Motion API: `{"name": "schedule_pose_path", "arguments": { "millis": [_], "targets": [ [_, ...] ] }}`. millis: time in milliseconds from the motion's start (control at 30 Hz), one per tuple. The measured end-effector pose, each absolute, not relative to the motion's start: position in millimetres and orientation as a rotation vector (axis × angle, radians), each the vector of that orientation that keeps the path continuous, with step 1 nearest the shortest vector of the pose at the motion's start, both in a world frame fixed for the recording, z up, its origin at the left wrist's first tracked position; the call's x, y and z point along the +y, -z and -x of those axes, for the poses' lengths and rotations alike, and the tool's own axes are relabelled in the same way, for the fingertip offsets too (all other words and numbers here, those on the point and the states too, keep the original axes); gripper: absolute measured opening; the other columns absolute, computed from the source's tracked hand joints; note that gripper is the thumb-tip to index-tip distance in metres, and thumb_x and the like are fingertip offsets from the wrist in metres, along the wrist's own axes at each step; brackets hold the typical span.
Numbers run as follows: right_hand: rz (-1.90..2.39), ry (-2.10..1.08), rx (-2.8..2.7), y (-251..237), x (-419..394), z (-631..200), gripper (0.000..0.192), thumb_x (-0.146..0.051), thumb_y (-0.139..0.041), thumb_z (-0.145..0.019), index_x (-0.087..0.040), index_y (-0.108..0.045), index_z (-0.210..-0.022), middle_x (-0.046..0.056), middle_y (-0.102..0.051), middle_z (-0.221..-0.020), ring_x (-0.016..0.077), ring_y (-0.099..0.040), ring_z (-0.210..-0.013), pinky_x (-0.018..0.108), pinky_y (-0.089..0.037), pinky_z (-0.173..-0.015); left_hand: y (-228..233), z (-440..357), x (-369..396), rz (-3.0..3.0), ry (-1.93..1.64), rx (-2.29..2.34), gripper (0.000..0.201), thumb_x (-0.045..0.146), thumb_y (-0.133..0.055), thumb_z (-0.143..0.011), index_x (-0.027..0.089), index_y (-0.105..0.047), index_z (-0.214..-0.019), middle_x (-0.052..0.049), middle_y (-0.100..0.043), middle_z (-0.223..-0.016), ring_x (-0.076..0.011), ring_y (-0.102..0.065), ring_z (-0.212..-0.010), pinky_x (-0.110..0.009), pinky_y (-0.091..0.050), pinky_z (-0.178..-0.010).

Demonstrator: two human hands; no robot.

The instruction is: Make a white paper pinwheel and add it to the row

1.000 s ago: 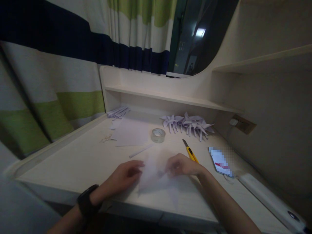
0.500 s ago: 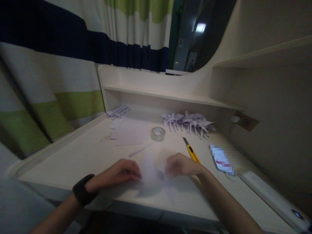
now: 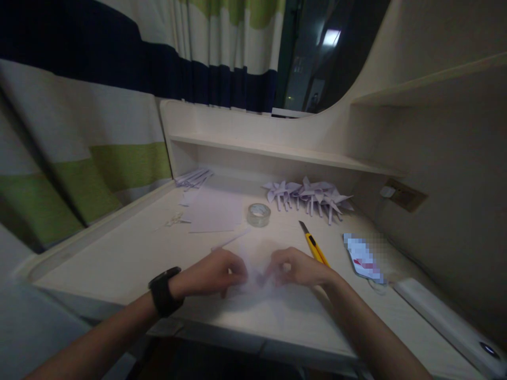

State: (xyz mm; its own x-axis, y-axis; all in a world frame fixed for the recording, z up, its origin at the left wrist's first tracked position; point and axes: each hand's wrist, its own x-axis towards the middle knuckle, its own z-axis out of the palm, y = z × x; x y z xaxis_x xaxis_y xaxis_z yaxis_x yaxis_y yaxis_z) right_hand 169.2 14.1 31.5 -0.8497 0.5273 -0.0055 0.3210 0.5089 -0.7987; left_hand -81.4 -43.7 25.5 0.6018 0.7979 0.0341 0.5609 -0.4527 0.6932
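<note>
While left hand (image 3: 216, 272) and right hand (image 3: 295, 266) pinch paper (image 3: 253, 274), desk edge (image 3: 253, 338) near

Pale desk (image 3: 119, 253) with low back shelf (image 3: 277, 153). On the desk: folded white paper (image 3: 257, 285) under the fingers (image 3: 237, 272); paper stick (image 3: 232, 240) just beyond them; tape roll (image 3: 259, 215) and flat sheet (image 3: 214, 211) farther out; yellow utility knife (image 3: 312, 245) beside the right fingers; paper pinwheels (image 3: 309, 195) at the back; phone (image 3: 362, 258) rightward.
</note>
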Motion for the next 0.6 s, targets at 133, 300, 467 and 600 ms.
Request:
{"name": "schedule_pose_path", "arguments": {
  "millis": [133,300,467,600],
  "targets": [
    [0.755,-1.368,-2.408,-25.7,17.8,-168.5,0.027,-0.03,-0.078,-0.062,-0.015,-0.073,-0.085,0.002,-0.063,-0.074,0.0112,-0.054,-0.064,0.022,-0.042,-0.06,-19.6,67.7,-40.5,-2.1,-0.486,1.16,0.015,0.024,-0.054,-0.079,0.015,-0.067,-0.079,-0.002,-0.068,-0.066,-0.0101,-0.059,-0.049,-0.02,-0.042,-0.053],
    [0.798,-1.59,-2.193,-16.7,19.1,-165.8,0.032,-0.034,-0.08,-0.059,-0.011,-0.068,-0.078,0.001,-0.063,-0.067,0.0117,-0.056,-0.06,0.024,-0.045,-0.06,-15.5,55.2,-36.0,-1.982,-0.597,1.29,0.012,0.025,-0.058,-0.075,0.016,-0.06,-0.084,-0.002,-0.069,-0.07,-0.0121,-0.062,-0.051,-0.021,-0.042,-0.053],
    [0.849,-1.642,-2.112,-15.5,19.4,-164.5,0.033,-0.032,-0.083,-0.053,-0.012,-0.065,-0.073,0.002,-0.065,-0.068,0.0118,-0.058,-0.06,0.026,-0.046,-0.061,-9.8,49.3,-30.6,-1.955,-0.663,1.34,0.007,0.021,-0.056,-0.074,0.017,-0.057,-0.08,-0.001,-0.067,-0.065,-0.0145,-0.064,-0.054,-0.023,-0.043,-0.055],
    [0.856,-1.659,-2.068,-13.2,21.4,-164.4,0.035,-0.029,-0.085,-0.051,-0.011,-0.066,-0.074,0.002,-0.064,-0.068,0.0111,-0.057,-0.059,0.024,-0.046,-0.059,-5.2,47.0,-28.5,-1.89,-0.707,1.344,0.006,0.019,-0.056,-0.072,0.016,-0.057,-0.078,-0.001,-0.066,-0.06,-0.0157,-0.065,-0.053,-0.023,-0.043,-0.054]
  ]
}}
